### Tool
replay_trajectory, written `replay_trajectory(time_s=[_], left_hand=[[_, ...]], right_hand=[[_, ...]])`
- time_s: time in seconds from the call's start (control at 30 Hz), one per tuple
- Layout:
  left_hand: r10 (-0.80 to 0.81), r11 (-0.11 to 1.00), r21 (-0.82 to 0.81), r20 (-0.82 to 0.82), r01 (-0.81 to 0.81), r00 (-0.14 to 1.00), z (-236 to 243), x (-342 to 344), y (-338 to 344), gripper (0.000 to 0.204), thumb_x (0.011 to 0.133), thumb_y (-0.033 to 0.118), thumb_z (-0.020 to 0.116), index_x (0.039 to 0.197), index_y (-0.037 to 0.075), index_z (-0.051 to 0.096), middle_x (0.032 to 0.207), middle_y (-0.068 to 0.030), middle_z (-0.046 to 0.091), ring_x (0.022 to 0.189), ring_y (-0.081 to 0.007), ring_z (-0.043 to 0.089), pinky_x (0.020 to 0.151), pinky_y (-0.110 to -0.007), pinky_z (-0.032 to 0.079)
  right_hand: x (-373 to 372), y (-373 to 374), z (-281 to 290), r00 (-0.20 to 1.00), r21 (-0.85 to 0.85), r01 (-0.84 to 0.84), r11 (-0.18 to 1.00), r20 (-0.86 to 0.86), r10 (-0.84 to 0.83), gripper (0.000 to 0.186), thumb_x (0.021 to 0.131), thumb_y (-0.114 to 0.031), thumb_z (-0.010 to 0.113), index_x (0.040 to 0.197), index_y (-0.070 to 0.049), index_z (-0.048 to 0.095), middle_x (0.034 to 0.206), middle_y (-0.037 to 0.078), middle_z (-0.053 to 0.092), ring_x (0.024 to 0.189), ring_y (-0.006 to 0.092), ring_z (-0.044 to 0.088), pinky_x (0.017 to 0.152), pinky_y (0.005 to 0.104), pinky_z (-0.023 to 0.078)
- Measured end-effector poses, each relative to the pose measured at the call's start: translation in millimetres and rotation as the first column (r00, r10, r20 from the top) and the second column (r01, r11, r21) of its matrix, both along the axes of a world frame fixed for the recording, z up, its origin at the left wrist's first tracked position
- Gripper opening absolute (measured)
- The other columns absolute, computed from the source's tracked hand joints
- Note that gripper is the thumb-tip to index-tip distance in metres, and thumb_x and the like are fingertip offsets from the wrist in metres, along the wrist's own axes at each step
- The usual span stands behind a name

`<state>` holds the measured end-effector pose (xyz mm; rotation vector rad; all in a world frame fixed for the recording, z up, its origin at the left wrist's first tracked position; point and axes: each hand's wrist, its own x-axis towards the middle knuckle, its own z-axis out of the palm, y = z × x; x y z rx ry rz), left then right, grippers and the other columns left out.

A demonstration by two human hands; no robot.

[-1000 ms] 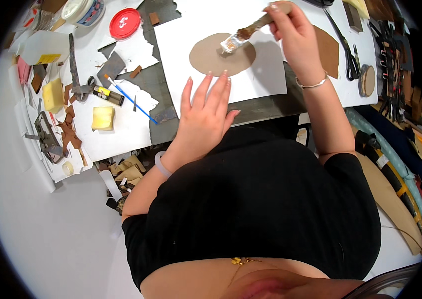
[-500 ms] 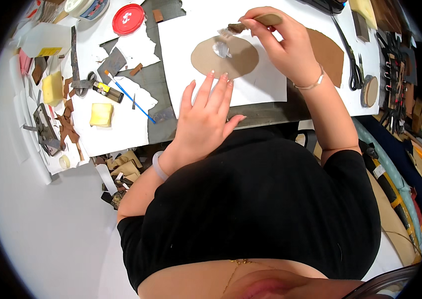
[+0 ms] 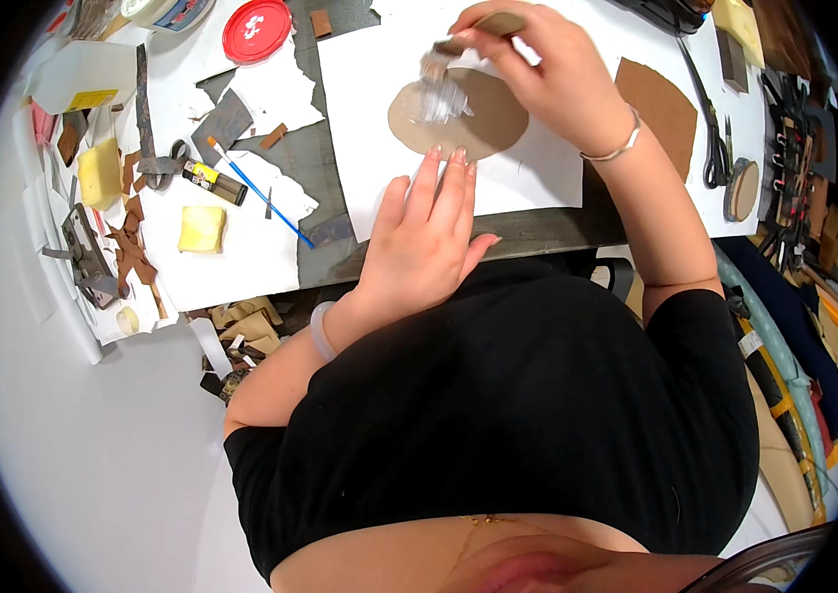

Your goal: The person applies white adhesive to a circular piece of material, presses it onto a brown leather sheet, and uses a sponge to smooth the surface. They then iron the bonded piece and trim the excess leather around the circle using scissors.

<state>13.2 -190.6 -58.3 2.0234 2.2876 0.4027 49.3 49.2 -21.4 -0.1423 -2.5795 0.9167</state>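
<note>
Through the head camera I see a white tub with a bluish label and a translucent jug with a yellow label; their contents I cannot make out. The beige oval, streaked white, lies on white paper. The left hand, flat, rests fingertips on its near edge; the right hand grips a brush above it.

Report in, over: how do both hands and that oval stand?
Right hand holding broad, tan-handled paintbrush. Flat tan oval on white paper sheet, smeared white, mostly left of centre. Left hand at oval's near edge; no other obstruction seen.
</note>
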Motion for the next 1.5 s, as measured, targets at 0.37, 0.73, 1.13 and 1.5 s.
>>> replay_trajectory(time_s=[0.37,0.73,1.13,1.5], left_hand=[[0.0,1.0,-0.011,0.001,0.0,1.0,2,0,3,0.069,0.088,0.048,0.073,0.134,-0.003,0.064,0.141,-0.0168,0.06,0.131,-0.0322,0.053,0.099,-0.043,0.042],[0.008,1.0,-0.007,0.042,-0.008,0.999,3,2,0,0.07,0.09,0.046,0.072,0.137,-0.004,0.061,0.142,-0.0174,0.059,0.134,-0.0334,0.052,0.1,-0.044,0.042],[0.074,0.976,0.195,0.118,-0.096,0.99,-10,-1,-14,0.06,0.088,0.038,0.073,0.136,0.003,0.062,0.145,-0.0105,0.058,0.137,-0.0254,0.051,0.104,-0.046,0.038],[0.046,0.96,0.273,0.071,-0.064,0.996,-7,-2,-17,0.057,0.085,0.04,0.073,0.127,0.003,0.067,0.144,-0.0115,0.058,0.135,-0.0248,0.051,0.104,-0.041,0.037]], right_hand=[[24,7,-1,0.996,-0.058,0.066,0.996,-0.054,-0.069,0.014,0.095,-0.021,0.072,0.104,-0.01,0.074,0.085,0.008,0.072,0.067,0.0232,0.063,0.067,0.0328,0.051],[25,1,4,0.989,0.039,0.049,0.998,0.136,-0.054,0.019,0.097,-0.024,0.071,0.106,-0.007,0.073,0.08,0.01,0.069,0.067,0.0263,0.064,0.065,0.0343,0.052],[-193,-34,124,0.971,0.002,-0.074,0.997,-0.229,0.073,0.024,0.102,-0.022,0.053,0.109,0.001,0.058,0.093,0.029,0.068,0.093,0.0463,0.066,0.081,0.0511,0.052],[-287,-49,80,0.978,0.327,-0.017,0.945,-0.189,0.083,0.03,0.101,-0.032,0.06,0.094,-0.005,0.07,0.091,0.015,0.072,0.083,0.0354,0.07,0.078,0.045,0.057]])
